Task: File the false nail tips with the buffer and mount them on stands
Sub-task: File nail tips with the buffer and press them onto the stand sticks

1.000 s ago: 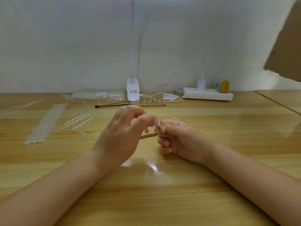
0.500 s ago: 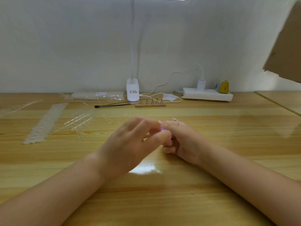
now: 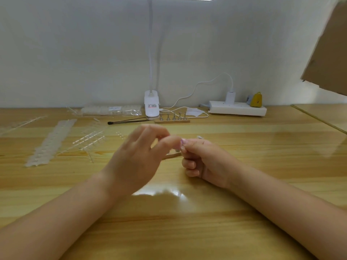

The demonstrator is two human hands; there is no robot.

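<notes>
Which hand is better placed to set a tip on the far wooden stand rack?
Probably the right hand: its grip pinches something small, likely a nail tip, and the stand rack lies straight ahead. The left hand is blurred.

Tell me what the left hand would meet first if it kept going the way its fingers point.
Probably the right hand: the left hand points right, its fingertips already about touching the right fingers. Depth is unclear.

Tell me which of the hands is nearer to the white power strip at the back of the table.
The right hand. It sits almost directly in front of the white power strip, while the left hand lies farther over, on the far side of the right hand from it.
</notes>
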